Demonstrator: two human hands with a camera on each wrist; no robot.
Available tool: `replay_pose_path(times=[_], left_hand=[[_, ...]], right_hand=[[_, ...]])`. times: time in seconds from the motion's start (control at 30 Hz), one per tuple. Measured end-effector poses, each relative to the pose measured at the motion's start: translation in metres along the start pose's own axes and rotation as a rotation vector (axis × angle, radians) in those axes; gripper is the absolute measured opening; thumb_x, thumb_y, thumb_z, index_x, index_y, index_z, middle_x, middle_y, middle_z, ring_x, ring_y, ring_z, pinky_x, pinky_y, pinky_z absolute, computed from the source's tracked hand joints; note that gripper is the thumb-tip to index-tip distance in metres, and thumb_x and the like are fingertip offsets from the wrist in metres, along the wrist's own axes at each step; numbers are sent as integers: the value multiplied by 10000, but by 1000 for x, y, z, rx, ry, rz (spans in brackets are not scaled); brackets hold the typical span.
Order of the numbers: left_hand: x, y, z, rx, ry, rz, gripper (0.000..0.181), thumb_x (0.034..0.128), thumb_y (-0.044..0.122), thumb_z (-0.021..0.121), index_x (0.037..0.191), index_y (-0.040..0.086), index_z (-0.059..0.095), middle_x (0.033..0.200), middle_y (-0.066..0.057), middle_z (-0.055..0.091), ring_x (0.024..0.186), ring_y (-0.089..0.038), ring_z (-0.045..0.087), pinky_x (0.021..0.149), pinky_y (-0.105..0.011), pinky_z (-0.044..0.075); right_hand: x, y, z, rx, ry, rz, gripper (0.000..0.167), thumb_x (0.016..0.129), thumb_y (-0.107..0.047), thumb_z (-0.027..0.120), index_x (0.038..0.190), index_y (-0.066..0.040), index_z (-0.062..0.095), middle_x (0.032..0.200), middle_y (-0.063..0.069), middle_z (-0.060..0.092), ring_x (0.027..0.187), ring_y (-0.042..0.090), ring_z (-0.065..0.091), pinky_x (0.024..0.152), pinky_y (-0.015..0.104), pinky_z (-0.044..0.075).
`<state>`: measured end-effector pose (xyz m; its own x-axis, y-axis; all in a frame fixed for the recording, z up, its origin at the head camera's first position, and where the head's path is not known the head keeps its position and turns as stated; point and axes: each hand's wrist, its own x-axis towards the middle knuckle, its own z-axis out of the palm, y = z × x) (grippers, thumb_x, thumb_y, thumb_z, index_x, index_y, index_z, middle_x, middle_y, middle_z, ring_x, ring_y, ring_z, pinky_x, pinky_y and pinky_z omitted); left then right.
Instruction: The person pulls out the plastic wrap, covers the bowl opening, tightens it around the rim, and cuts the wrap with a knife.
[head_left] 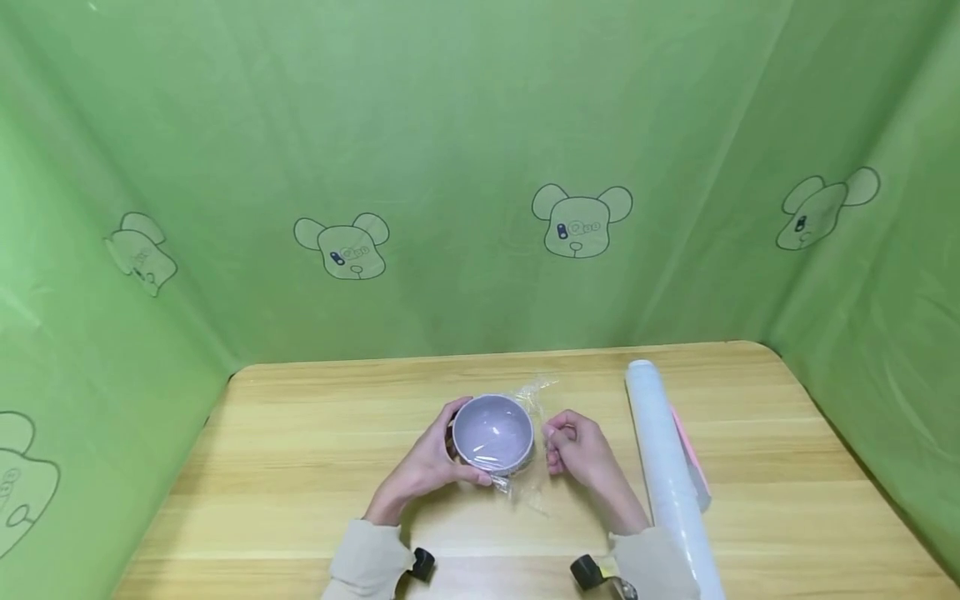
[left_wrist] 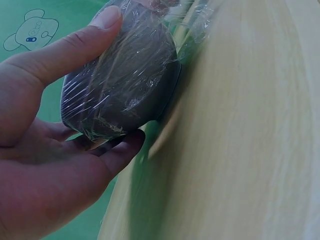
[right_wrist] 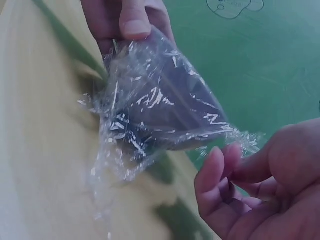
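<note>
A grey-purple bowl is covered with clear cling film, tight over its mouth and crumpled on its right side. My left hand grips the bowl from the left, its thumb at the near rim and fingers around the side and underneath. In the left wrist view the bowl is seen tilted, with wrinkled film down its wall. To the right of the bowl, my right hand has curled fingers and pinches a loose edge of the film between thumb and forefinger. Film ends hang toward the table.
A long roll of cling film lies on the wooden table, right of my right forearm. Something flat with a pink edge shows beside it. Green curtains with bear-head prints stand behind the table and on both sides.
</note>
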<state>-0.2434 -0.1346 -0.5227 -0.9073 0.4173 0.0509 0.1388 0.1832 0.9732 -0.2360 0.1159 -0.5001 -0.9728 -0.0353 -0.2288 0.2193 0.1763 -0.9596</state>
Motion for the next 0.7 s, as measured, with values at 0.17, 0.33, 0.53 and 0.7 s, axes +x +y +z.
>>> replay_pose_path(times=[0.17, 0.33, 0.53, 0.7], left_hand=[[1, -2, 0, -15, -4, 5, 1171, 610, -39, 951, 1571, 36, 286, 1514, -178, 457, 1356, -382, 477, 1171, -507, 381], [0, -3, 1, -8, -14, 6, 1172, 613, -25, 953, 1574, 42, 285, 1520, -174, 453, 1364, -380, 469, 1177, -510, 368], [0, -1, 0, -38, -25, -2, 1171, 619, -39, 946, 1577, 46, 280, 1527, -165, 445, 1365, -376, 468, 1173, -493, 381], [0, 0, -2, -29, -28, 8, 1178, 615, -38, 946, 1578, 25, 270, 1528, -167, 446, 1372, -376, 460, 1185, -514, 356]], right_hand=[[3, 9, 2, 36, -75, 25, 123, 1016, 34, 505, 1087, 121, 555, 728, 93, 575, 596, 159, 550, 532, 260, 571], [5, 17, -6, 112, -193, 50, 200, 1042, -32, 496, 1174, 108, 551, 817, 84, 608, 672, 148, 580, 581, 243, 575], [6, 6, -17, 157, -152, 112, 449, 1107, -286, 441, 1394, 59, 449, 1080, 129, 622, 907, 202, 611, 769, 324, 603], [20, -9, -5, 46, -26, 85, 544, 1086, -462, 444, 1314, 26, 517, 980, 115, 592, 812, 189, 586, 677, 312, 601]])
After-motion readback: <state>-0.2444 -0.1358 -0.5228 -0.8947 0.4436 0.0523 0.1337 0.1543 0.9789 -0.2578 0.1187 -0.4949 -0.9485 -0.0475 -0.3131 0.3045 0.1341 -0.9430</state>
